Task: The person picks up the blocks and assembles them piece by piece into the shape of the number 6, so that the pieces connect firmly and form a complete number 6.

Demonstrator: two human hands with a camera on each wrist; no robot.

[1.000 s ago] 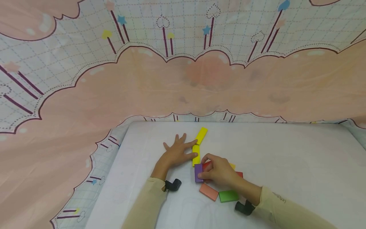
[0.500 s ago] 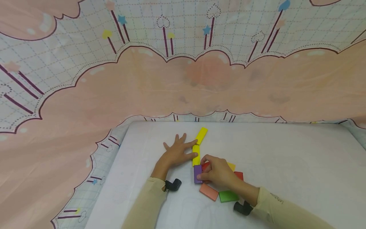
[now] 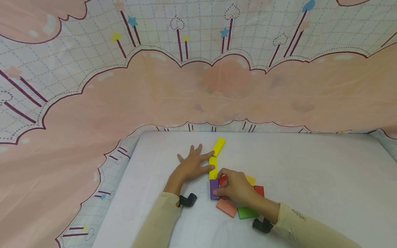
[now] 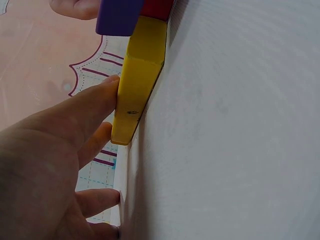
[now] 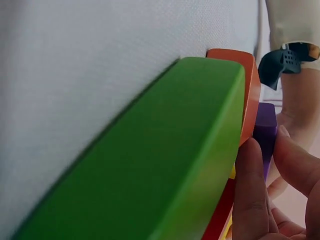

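My right hand (image 3: pixel 237 187) pinches a purple block (image 3: pixel 214 189) between thumb and fingers, at the near end of a yellow block (image 3: pixel 213 172). In the left wrist view, the purple block (image 4: pixel 117 17) sits higher off the table than the neighbouring red block (image 4: pixel 156 9); whether it rests on anything is hidden. My left hand (image 3: pixel 192 165) has its fingers spread. Its thumb touches the near yellow block, and its index fingertip lies where that block meets a second yellow block (image 3: pixel 219 146) angled away to the right. The right hand partly hides a red block (image 3: pixel 222 179).
Around the right hand lie a salmon-orange block (image 3: pixel 227 208), a green block (image 3: pixel 248 212), another red block (image 3: pixel 259 190) and an orange-yellow block (image 3: pixel 250 179), roughly in a ring. The white tabletop (image 3: pixel 310 172) ends at a patterned curtain (image 3: pixel 186 93).
The purple block has shifted slightly toward me and a touch to the left, with the right hand moving along with it. My left hand and the yellow blocks look unmoved.
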